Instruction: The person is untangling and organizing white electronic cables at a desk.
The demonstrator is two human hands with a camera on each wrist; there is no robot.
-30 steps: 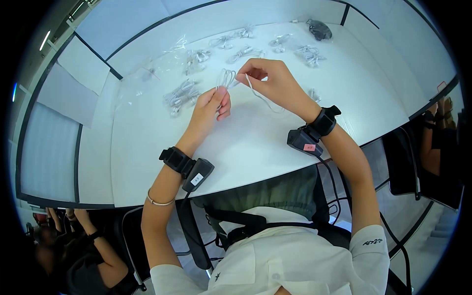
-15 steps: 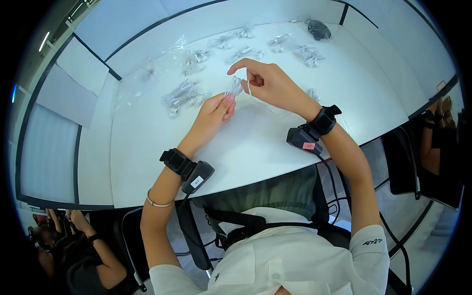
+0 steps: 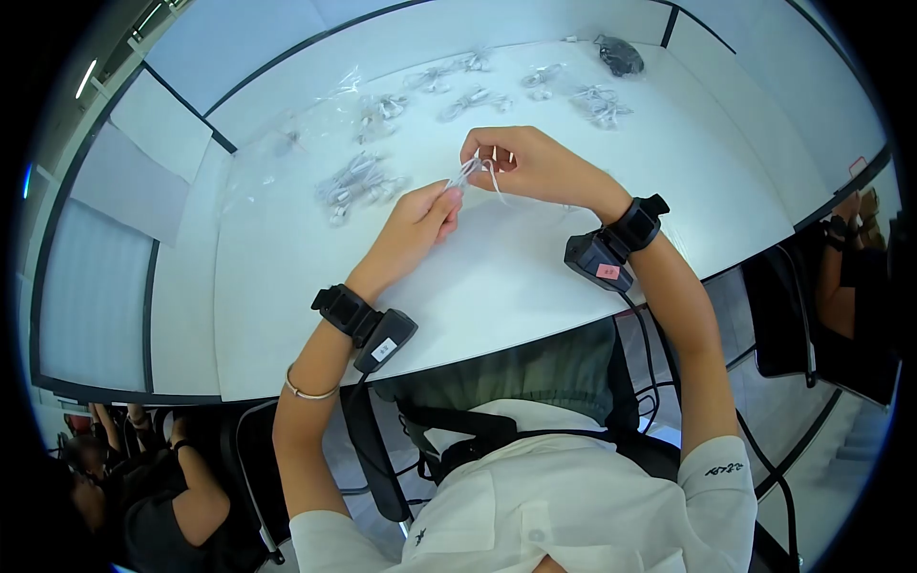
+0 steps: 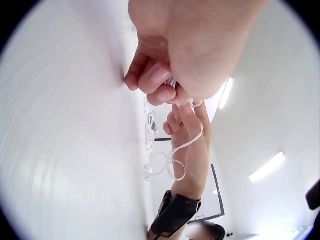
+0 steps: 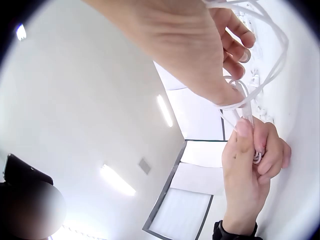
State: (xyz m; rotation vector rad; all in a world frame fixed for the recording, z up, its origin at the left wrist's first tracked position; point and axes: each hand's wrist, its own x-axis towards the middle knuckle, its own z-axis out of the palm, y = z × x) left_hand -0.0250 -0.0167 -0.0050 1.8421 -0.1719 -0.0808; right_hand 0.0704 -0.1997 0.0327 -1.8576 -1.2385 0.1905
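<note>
A small coiled white cable [image 3: 461, 176] is held above the table between both hands. My left hand [image 3: 416, 222] grips the lower part of the coil, thumb pressed over curled fingers; in the right wrist view the left hand [image 5: 252, 160] shows loop ends poking out below its fingers. At the coil's upper end is my right hand [image 3: 535, 167], its thumb against the strands and its other fingers bent. A loose length of white cable [image 5: 280, 55] hangs in a wide loop around the right hand, and that loose cable [image 4: 181, 145] dangles in the left wrist view.
On the white table [image 3: 315, 306], a pile of white cables [image 3: 355, 184] lies left of the hands. Several cable bundles [image 3: 475, 101] lie farther back, beside clear plastic bags [image 3: 287, 143]. A dark bundle [image 3: 620, 57] sits at the back right. Low partitions [image 3: 287, 76] surround the table.
The right hand has drawn its fingers in at the coil and turned, and the loose cable is drawn in closer to it. The left hand has shifted slightly right, still gripping the coil.
</note>
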